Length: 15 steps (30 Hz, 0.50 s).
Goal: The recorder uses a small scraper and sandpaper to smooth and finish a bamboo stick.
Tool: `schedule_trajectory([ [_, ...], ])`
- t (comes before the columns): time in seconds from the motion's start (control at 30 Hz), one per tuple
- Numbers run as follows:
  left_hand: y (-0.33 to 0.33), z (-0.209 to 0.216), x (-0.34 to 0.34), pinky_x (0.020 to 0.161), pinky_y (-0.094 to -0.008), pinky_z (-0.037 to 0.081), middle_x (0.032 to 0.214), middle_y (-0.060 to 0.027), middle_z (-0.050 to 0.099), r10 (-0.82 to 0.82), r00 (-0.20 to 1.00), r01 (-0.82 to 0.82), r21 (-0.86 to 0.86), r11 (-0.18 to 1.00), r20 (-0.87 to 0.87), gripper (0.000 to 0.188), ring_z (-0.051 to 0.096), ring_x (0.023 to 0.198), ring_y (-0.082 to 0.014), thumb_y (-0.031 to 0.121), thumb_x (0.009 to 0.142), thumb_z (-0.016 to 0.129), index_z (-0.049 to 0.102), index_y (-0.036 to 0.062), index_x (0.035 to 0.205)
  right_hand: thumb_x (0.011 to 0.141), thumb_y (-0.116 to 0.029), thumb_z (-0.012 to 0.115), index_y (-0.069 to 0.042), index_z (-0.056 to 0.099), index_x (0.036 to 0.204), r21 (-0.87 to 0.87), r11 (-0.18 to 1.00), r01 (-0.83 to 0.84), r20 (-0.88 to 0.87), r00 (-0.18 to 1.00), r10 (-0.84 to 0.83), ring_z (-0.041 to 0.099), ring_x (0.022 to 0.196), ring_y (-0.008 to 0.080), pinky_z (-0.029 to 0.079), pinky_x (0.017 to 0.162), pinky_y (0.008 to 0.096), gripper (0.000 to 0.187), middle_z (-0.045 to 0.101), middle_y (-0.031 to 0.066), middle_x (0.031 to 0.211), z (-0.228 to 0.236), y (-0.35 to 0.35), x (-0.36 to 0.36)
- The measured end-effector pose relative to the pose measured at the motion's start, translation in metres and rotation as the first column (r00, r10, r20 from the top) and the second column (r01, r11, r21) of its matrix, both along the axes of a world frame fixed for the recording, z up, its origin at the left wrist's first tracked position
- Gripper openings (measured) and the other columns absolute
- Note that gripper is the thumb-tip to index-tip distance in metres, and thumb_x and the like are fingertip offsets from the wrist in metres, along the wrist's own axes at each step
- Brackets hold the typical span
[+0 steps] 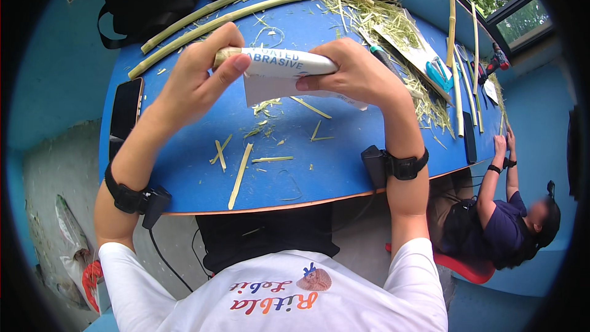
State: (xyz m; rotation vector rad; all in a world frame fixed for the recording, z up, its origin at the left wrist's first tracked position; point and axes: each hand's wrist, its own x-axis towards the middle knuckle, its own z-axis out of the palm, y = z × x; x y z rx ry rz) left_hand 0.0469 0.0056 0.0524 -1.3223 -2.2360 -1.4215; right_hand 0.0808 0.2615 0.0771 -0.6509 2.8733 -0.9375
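Above the blue table, a sheet of sandpaper, white-backed with blue print, wraps around a short bamboo piece. My left hand is closed, its thumb and fingers pinching the bare bamboo end that sticks out of the paper. My right hand grips the sandpaper's other end, thumb below and fingers over the top. A loose flap of the sheet hangs under the roll. How far the bamboo reaches inside the paper is hidden.
Bamboo poles lie along the far left. Shavings, a green-handled tool, a teal tool and a drill are at the right. A phone lies at the left edge. Another person sits at right.
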Motion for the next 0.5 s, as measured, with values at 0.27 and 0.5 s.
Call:
schedule_trajectory([
  [0.27, -0.016, -0.004, -0.026, 0.046, -0.0226, 0.025, 0.053, 0.0045, 0.034, 0.301, 0.904, -0.407, 0.399, 0.822, 0.302, 0.044, 0.032, 0.048, -0.0049, 0.042, 0.096, 0.048, 0.046, 0.0114, 0.065, 0.076, -0.03, 0.074, -0.007, 0.071, 0.095, 0.079, 0.976, 0.202, -0.139, 0.972, -0.19, 0.064, 0.071, 0.0266, 0.049, 0.067, 0.0355, 0.03, 0.067, 0.0137, 0.077, -0.001, 0.016, -0.004],
  [0.5, -0.033, 0.018, -0.04, 0.048, -0.0248, 0.026, 0.051, 0.0037, 0.028, 0.279, 0.728, -0.68, 0.607, 0.412, 0.626, 0.04, 0.026, 0.047, -0.0072, 0.032, 0.095, 0.044, 0.039, 0.0144, 0.06, 0.076, -0.036, 0.073, -0.009, 0.072, 0.091, 0.171, 0.902, 0.396, -0.334, 0.885, -0.325, 0.064, 0.07, 0.0282, 0.049, 0.065, 0.0373, 0.03, 0.067, 0.012, 0.075, 0.0, 0.045, -0.01],
])
